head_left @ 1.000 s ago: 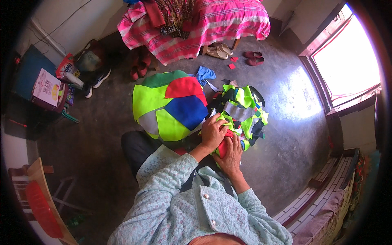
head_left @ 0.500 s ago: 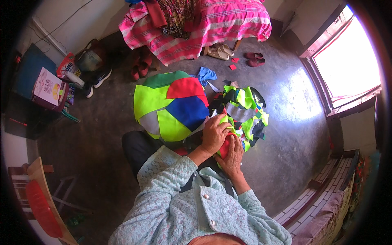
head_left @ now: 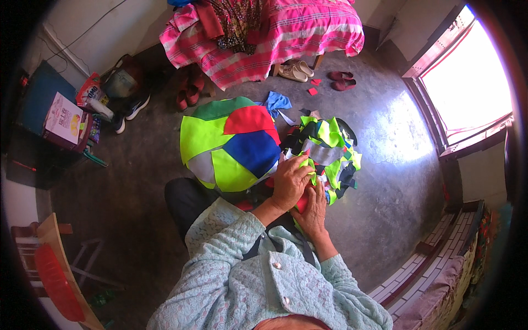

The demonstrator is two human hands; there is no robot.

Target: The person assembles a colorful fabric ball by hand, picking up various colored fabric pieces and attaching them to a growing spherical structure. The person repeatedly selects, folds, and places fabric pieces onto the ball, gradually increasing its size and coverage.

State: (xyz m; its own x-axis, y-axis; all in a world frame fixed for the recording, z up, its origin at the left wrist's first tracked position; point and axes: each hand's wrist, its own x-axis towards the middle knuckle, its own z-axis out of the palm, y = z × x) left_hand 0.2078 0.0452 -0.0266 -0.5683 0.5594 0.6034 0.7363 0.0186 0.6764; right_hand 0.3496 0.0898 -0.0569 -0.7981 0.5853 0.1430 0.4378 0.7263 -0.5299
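My left hand [head_left: 290, 182] is closed, its fingers pinching a piece of yellow-green cloth [head_left: 311, 165] at the near edge of a scrap heap. Close beside it, my right hand [head_left: 312, 210] bends its fingers over a piece of red cloth [head_left: 302, 202], thumb toward the left hand. How the two pieces join is hidden under my fingers. The heap of fabric scraps [head_left: 323, 153] mixes yellow-green, grey, black, blue and red strips. To its left lies a large rounded patchwork [head_left: 218, 130] of green, yellow-green, red, blue and grey panels.
A blue cloth [head_left: 276, 103] lies beyond the patchwork. Farther off are a bed with a pink plaid cover [head_left: 308, 30], beige shoes [head_left: 295, 72] and dark red shoes [head_left: 342, 80]. A box [head_left: 63, 120] stands at left, a red-backed chair [head_left: 56, 280] at lower left, a bright window [head_left: 467, 82] at right.
Both hands stay in almost the same place. The left fingers have shifted slightly over the yellow-green cloth, and the right fingers have moved a little on the red piece.
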